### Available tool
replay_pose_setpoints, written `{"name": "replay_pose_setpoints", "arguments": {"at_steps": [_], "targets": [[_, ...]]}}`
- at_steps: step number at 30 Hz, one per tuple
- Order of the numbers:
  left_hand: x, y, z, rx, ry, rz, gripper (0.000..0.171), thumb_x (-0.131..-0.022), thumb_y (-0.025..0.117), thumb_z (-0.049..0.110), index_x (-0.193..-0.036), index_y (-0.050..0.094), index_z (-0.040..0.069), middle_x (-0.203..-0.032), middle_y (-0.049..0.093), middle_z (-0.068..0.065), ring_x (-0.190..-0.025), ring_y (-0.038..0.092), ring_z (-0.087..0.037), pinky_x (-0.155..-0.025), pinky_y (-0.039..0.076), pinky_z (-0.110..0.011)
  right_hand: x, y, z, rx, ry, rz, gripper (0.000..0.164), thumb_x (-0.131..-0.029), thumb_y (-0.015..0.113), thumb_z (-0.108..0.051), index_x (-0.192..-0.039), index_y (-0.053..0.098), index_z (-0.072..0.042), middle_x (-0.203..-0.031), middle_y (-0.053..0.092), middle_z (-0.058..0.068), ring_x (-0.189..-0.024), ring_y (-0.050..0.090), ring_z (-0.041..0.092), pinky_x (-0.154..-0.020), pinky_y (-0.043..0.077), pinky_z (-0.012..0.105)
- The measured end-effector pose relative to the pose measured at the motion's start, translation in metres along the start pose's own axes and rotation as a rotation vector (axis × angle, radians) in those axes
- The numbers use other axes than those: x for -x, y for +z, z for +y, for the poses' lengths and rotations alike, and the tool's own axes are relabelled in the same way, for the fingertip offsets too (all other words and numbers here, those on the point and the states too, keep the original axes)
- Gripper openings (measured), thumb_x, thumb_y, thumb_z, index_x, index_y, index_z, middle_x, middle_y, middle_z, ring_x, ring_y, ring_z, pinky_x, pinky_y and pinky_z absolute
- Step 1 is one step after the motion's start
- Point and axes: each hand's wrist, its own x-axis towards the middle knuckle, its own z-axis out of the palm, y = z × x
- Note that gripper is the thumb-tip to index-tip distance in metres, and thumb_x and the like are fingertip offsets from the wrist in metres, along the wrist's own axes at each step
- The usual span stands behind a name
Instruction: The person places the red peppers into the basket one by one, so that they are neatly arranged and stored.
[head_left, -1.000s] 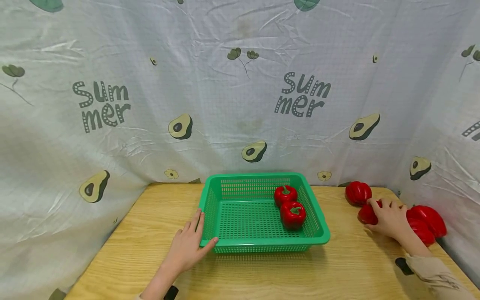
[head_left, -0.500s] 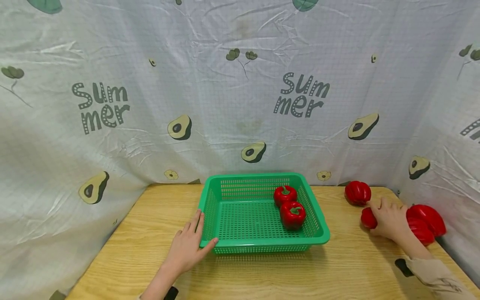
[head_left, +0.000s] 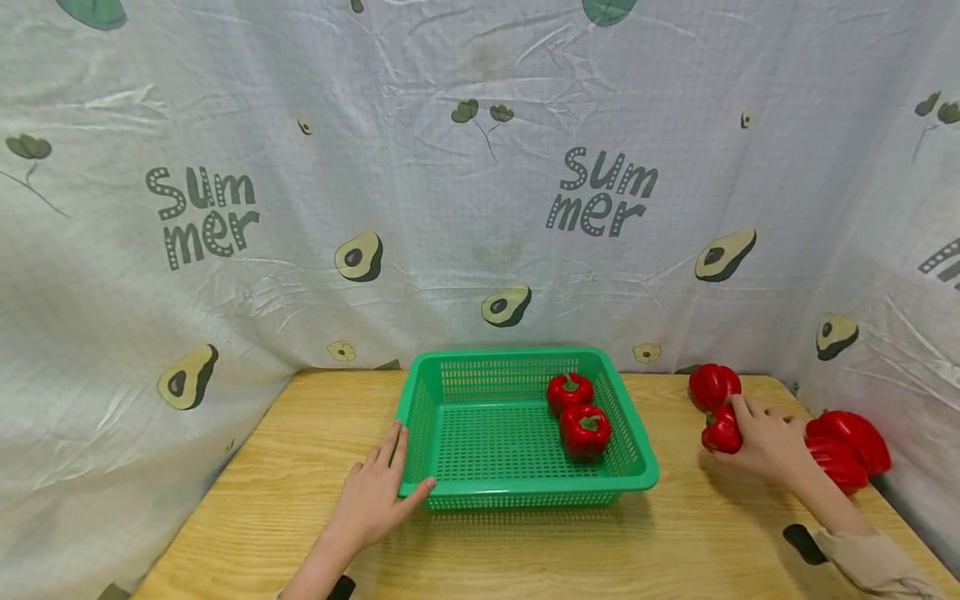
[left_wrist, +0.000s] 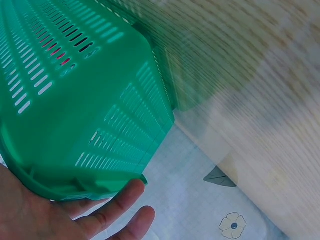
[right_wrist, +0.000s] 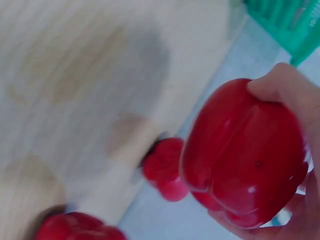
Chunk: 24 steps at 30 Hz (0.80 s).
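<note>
At the right of the head view, my right hand (head_left: 768,442) grips a red bell pepper (head_left: 722,431), its stem side turned toward the basket. In the right wrist view the thumb and fingers curl round the held bell pepper (right_wrist: 245,155), which fills much of the picture. My left hand (head_left: 375,492) rests on the left rim of the green basket (head_left: 525,483), its fingers extended; in the left wrist view the fingers (left_wrist: 120,202) lie along the rim. Two red bell peppers, one at the back (head_left: 570,393) and one in front (head_left: 586,433), sit in the basket's right part.
Another bell pepper (head_left: 714,386) lies behind my right hand. More red peppers (head_left: 847,446) lie by the table's right edge, partly behind my right forearm. A printed cloth (head_left: 450,250) hangs along the back and sides of the wooden table (head_left: 525,554).
My right hand has taken hold of the bell pepper and moved slightly left with it, turning it so its stem shows. My left hand stays on the basket rim.
</note>
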Motion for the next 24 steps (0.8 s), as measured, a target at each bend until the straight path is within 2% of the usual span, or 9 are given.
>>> {"name": "replay_pose_setpoints", "arguments": {"at_steps": [5,11,16,20,24], "targets": [[0.0,0.0,0.0,0.002,-0.006,-0.012,0.08,-0.084,0.047,0.055,-0.138,0.029,0.0,-0.146,0.026,-0.015,-0.117,0.046,-0.034,-0.078,0.045,-0.05,-0.012,-0.012,-0.019,-0.011,-0.064,0.126,0.078,-0.053,0.076,-0.04,-0.115,0.043,-0.006,-0.1,0.056,0.017,-0.08,0.049,0.04,-0.057,0.033,0.054],[0.0,0.001,0.0,-0.003,-0.007,-0.011,0.08,-0.084,0.047,0.056,-0.138,0.03,0.0,-0.146,0.026,-0.015,-0.116,0.046,-0.034,-0.077,0.044,-0.05,-0.03,-0.035,-0.05,-0.059,-0.136,0.196,0.074,-0.055,0.076,-0.037,-0.118,0.046,-0.011,-0.099,0.054,0.014,-0.082,0.053,0.034,-0.059,0.036,0.05],[0.0,0.001,0.0,-0.01,-0.002,-0.003,0.08,-0.083,0.048,0.055,-0.138,0.03,-0.001,-0.145,0.027,-0.016,-0.115,0.047,-0.034,-0.076,0.045,-0.05,-0.046,-0.05,-0.075,-0.13,-0.154,0.176,0.069,-0.059,0.076,-0.035,-0.117,0.049,-0.01,-0.094,0.054,0.014,-0.08,0.055,0.033,-0.065,0.036,0.05],[0.0,0.0,0.0,-0.009,-0.001,-0.001,0.08,-0.083,0.049,0.054,-0.138,0.03,-0.001,-0.145,0.028,-0.016,-0.115,0.047,-0.034,-0.076,0.045,-0.05,-0.058,-0.058,-0.093,-0.204,-0.163,0.147,0.064,-0.062,0.075,-0.035,-0.116,0.05,-0.011,-0.097,0.054,0.014,-0.081,0.056,0.032,-0.068,0.036,0.05],[-0.001,0.0,0.0,-0.012,-0.001,-0.006,0.08,-0.084,0.048,0.055,-0.138,0.03,0.0,-0.145,0.027,-0.016,-0.116,0.047,-0.034,-0.077,0.045,-0.05,-0.071,-0.066,-0.111,-0.22,-0.181,0.159,0.062,-0.064,0.073,-0.038,-0.115,0.05,-0.011,-0.098,0.055,0.011,-0.084,0.055,0.03,-0.069,0.036,0.048]]}}
